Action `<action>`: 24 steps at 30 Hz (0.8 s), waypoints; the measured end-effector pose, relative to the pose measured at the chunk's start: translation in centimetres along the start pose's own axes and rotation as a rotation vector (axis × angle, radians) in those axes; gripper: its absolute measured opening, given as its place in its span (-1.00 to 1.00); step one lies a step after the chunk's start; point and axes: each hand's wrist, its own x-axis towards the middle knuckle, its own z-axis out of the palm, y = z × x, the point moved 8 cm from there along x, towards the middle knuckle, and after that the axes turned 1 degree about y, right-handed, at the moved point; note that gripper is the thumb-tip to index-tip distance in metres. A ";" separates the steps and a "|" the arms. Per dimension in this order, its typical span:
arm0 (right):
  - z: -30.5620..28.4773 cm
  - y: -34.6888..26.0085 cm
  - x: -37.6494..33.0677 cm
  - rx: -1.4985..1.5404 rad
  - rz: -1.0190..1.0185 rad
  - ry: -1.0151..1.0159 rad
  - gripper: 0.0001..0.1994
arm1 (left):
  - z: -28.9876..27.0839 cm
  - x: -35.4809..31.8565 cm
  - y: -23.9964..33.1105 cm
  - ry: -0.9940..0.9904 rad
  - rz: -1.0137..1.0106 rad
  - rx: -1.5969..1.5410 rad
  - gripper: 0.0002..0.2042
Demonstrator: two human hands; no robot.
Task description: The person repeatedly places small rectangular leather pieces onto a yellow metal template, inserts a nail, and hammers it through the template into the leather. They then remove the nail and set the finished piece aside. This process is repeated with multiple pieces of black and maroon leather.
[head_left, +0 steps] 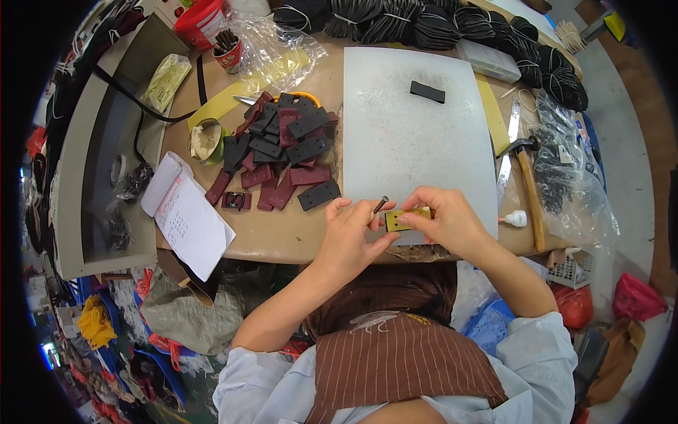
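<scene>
At the front edge of the white board [417, 148], my left hand [351, 237] has a small dark rod-like tool, perhaps a punch [381, 205], between its fingers. Its thumb is by the near left corner of a small yellow plate with dark holes [397, 221]. That plate is pinched in my right hand [446, 220], with a dark edge showing along its side; whether a strip lies under it I cannot tell. Farther up the board lies a short black strip [427, 92]. Left of the board is a pile of black and maroon strips with holes [282, 141].
On the right lie a hammer [530, 187], a steel ruler [506, 166], a small white bottle [514, 218] and clear plastic bags [568, 169]. To the left are a notepad [189, 215], an open tin [207, 141] and a grey tray [78, 212]. Tied black bundles [438, 28] line the back.
</scene>
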 end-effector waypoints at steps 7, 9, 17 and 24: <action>-2.0 -0.3 0.0 -0.031 -0.109 0.079 -0.84 | 0.4 0.3 -0.1 -0.001 0.008 0.028 -0.59; -5.3 -0.8 -0.6 -0.133 -0.340 0.309 -0.85 | 0.3 0.4 0.0 -0.023 0.002 0.054 -0.59; -2.5 1.0 -4.5 -0.354 -0.645 0.290 -0.81 | 0.2 0.6 0.2 -0.031 0.012 0.045 -0.66; -2.2 0.1 -4.1 -0.444 -0.744 0.315 -0.87 | -0.9 0.6 0.8 0.019 0.103 -0.009 -0.77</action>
